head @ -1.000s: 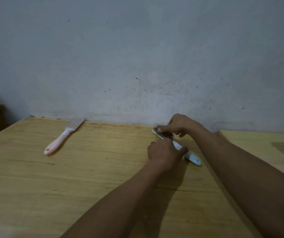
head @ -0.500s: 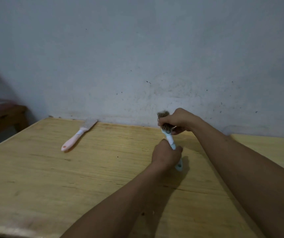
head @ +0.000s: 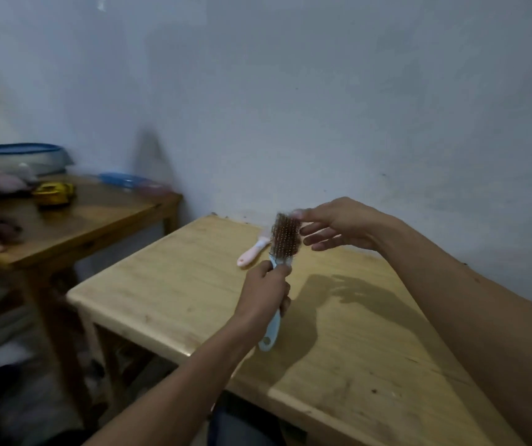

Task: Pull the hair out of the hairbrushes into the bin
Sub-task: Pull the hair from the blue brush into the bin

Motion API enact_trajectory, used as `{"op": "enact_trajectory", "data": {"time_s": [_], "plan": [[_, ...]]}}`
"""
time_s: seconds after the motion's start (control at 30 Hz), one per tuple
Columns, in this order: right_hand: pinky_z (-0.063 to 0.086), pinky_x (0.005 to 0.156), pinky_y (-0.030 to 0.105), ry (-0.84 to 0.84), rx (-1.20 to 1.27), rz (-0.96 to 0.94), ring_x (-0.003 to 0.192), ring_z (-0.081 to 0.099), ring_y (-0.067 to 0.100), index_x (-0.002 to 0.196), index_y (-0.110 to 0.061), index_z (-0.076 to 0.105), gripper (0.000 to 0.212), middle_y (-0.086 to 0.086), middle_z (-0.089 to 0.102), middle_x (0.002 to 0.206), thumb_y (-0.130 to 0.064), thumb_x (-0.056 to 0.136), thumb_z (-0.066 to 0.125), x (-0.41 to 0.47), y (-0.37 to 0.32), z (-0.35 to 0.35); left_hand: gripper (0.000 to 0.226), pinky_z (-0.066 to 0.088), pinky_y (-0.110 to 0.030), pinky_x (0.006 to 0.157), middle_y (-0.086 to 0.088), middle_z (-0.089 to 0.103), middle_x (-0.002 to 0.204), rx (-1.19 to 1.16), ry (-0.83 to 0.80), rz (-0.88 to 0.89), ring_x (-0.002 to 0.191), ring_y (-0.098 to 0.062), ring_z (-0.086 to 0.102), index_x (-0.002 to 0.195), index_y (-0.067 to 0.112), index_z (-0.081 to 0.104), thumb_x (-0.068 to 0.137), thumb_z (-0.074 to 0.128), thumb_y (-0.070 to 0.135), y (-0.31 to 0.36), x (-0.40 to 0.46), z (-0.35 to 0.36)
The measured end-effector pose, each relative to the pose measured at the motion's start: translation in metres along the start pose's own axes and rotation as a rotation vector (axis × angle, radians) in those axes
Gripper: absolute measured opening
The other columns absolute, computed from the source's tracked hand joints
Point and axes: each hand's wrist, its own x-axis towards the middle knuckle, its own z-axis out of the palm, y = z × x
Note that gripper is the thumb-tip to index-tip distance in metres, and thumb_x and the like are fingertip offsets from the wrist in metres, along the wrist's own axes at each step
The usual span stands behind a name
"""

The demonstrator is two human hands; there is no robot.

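The left hand [head: 266, 292] has its fingers wrapped around the handle of the blue hairbrush [head: 282, 252], held upright above the desk [head: 193, 284]. The right hand [head: 338, 226] has fingers spread, tips touching the hair-filled bristles. A pink hairbrush [head: 253, 252] lies behind the fingers. No writing is readable.

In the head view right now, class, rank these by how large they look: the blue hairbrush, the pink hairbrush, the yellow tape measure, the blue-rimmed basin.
1. Blue hairbrush, held nearest the camera, which inflates it.
2. Blue-rimmed basin, farther off and blurred; it may truly be bigger.
3. Pink hairbrush and yellow tape measure look alike; the pink one is partly hidden, so unranked.
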Motion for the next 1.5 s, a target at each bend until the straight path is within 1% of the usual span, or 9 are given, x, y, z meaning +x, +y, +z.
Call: {"op": "enact_trajectory", "data": {"time_s": [0.23, 0.33, 0.5, 0.63, 0.97, 1.13, 1.23, 1.37, 1.5], "plan": [[0.064, 0.062, 0.023, -0.138, 0.04, -0.177, 0.07, 0.068, 0.021, 0.106, 0.011, 0.073, 0.022, 0.021, 0.071, 0.089, -0.003, 0.09, 0.076, 0.03, -0.031, 0.123, 0.023, 0.033, -0.028, 0.042, -0.011, 0.045, 0.069, -0.019, 0.171, -0.003, 0.047, -0.017, 0.04, 0.11, 0.0, 0.063, 0.097, 0.057, 0.019, -0.004, -0.042, -0.122], [0.064, 0.061, 0.023, -0.247, 0.015, -0.195, 0.07, 0.067, 0.02, 0.089, 0.002, 0.074, 0.006, 0.014, 0.069, 0.078, -0.003, 0.088, 0.078, 0.04, -0.04, 0.18, 0.023, 0.036, -0.028, 0.045, -0.005, 0.049, 0.066, -0.008, 0.239, 0.0, 0.049, -0.014, 0.044, 0.109, 0.004, 0.063, 0.099, 0.054, 0.022, -0.012, -0.065, -0.167], [0.064, 0.065, 0.027, -0.422, -0.088, -0.246, 0.063, 0.069, 0.015, 0.082, -0.002, 0.077, 0.007, 0.008, 0.072, 0.068, -0.004, 0.088, 0.079, 0.043, -0.056, 0.266, 0.016, 0.034, -0.028, 0.045, -0.001, 0.048, 0.063, 0.028, 0.377, 0.034, 0.049, -0.014, 0.043, 0.099, 0.008, 0.064, 0.099, 0.056, 0.022, -0.031, -0.11, -0.235], [0.061, 0.062, 0.024, -0.544, -0.171, -0.263, 0.062, 0.066, 0.013, 0.097, 0.004, 0.076, 0.011, 0.011, 0.07, 0.075, -0.006, 0.093, 0.074, 0.031, -0.063, 0.332, 0.013, 0.029, -0.03, 0.043, -0.004, 0.045, 0.059, -0.03, 0.511, 0.008, 0.043, -0.015, 0.038, 0.095, 0.005, 0.059, 0.1, 0.054, 0.016, -0.044, -0.148, -0.272], [0.054, 0.056, 0.019, -0.745, -0.184, -0.093, 0.062, 0.056, 0.01, 0.085, -0.005, 0.07, 0.017, 0.005, 0.06, 0.07, -0.012, 0.1, 0.066, -0.003, 0.024, 0.464, 0.017, 0.022, -0.028, 0.043, -0.006, 0.04, 0.055, -0.102, 0.708, -0.281, 0.04, -0.017, 0.032, 0.085, 0.006, 0.054, 0.1, 0.054, 0.014, -0.116, -0.251, -0.33], [0.059, 0.072, 0.03, -0.664, -0.294, -0.06, 0.064, 0.061, 0.013, 0.074, -0.011, 0.07, 0.029, 0.003, 0.063, 0.07, -0.019, 0.101, 0.065, -0.001, 0.06, 0.49, 0.024, 0.017, -0.024, 0.041, -0.006, 0.037, 0.054, -0.049, 0.776, -0.391, 0.039, -0.015, 0.028, 0.077, 0.008, 0.046, 0.098, 0.059, 0.01, -0.131, -0.286, -0.34], [0.063, 0.088, 0.043, -0.523, -0.314, 0.003, 0.071, 0.068, 0.019, 0.09, -0.006, 0.075, 0.023, 0.006, 0.069, 0.077, -0.024, 0.1, 0.064, 0.006, 0.071, 0.504, 0.031, 0.018, -0.027, 0.043, -0.003, 0.036, 0.053, -0.011, 0.777, -0.396, 0.04, -0.016, 0.027, 0.072, 0.01, 0.042, 0.097, 0.06, 0.011, -0.133, -0.283, -0.341], [0.064, 0.083, 0.043, -0.35, -0.3, 0.072, 0.086, 0.074, 0.028, 0.116, 0.0, 0.069, 0.031, 0.016, 0.075, 0.106, -0.021, 0.096, 0.058, 0.016, 0.077, 0.517, 0.028, 0.019, -0.03, 0.044, -0.003, 0.036, 0.055, 0.045, 0.752, -0.412, 0.041, -0.015, 0.027, 0.075, 0.011, 0.043, 0.097, 0.061, 0.015, -0.132, -0.272, -0.339], [0.06, 0.091, 0.041, -0.311, -0.278, 0.025, 0.091, 0.074, 0.026, 0.092, -0.012, 0.074, 0.019, 0.007, 0.074, 0.094, -0.026, 0.098, 0.061, 0.017, 0.087, 0.525, 0.031, 0.018, -0.027, 0.043, -0.001, 0.033, 0.054, 0.099, 0.76, -0.455, 0.039, -0.013, 0.025, 0.074, 0.012, 0.04, 0.097, 0.06, 0.016, -0.126, -0.268, -0.34]]}}
